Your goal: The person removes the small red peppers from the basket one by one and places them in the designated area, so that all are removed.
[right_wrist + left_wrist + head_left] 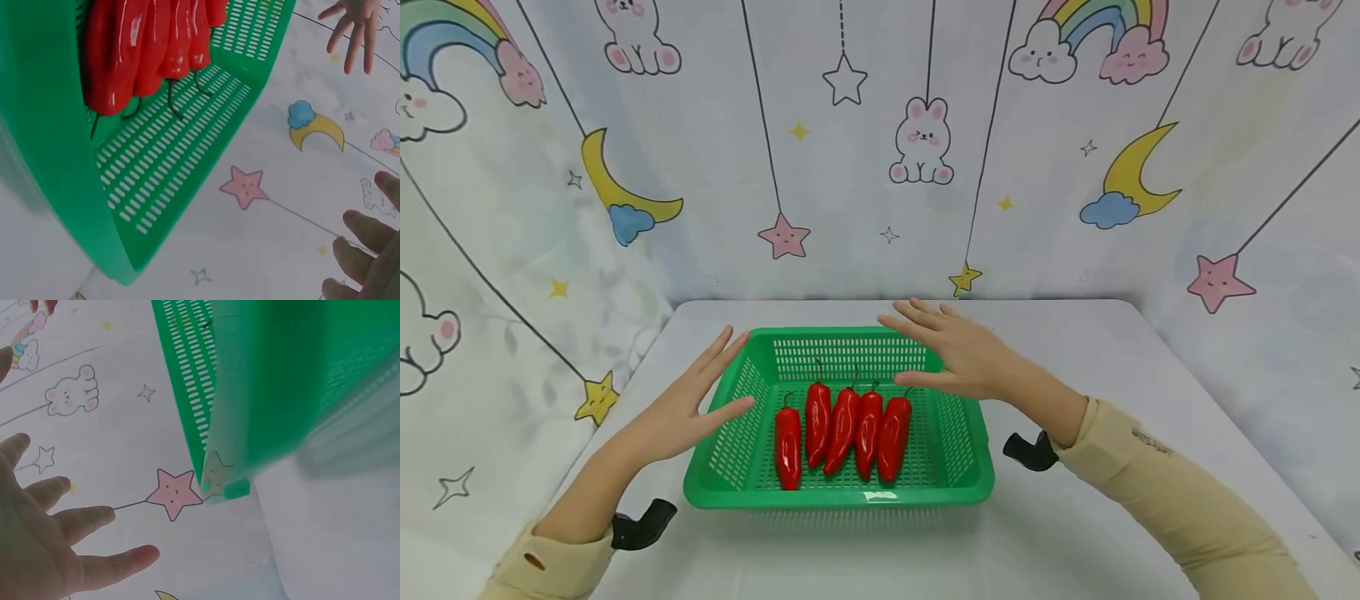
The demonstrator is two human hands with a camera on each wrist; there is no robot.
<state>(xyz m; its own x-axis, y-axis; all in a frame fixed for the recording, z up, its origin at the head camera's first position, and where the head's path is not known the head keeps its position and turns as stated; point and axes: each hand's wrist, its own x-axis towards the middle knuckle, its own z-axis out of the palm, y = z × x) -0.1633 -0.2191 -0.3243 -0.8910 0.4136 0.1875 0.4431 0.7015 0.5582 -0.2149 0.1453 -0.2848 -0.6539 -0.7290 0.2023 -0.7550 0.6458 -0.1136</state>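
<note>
White backdrop [715, 133] carries many drawings. Small white bunny [922, 142] is seen whole on it. Outlined star [845, 81] is left of bunny, slightly higher. Pink star [784, 237] is lower than bunny, to left; small yellow star [966, 278] lower, to right. Yellow moon [1122, 171] with blue cloud [1108, 211] is right of bunny; rainbow [1138, 12] is above, to right. Second moon [598, 167] is far left of bunny. White table [1075, 350] lies below bunny.

A white table [1090, 342] with 2 rounded far corners carries 1 green basket [838, 500]. The basket stands upright, its slotted sides flaring to a wide rim. It sits nearer the table's left edge than its right, 1 long side near the far edge and running along it.
</note>
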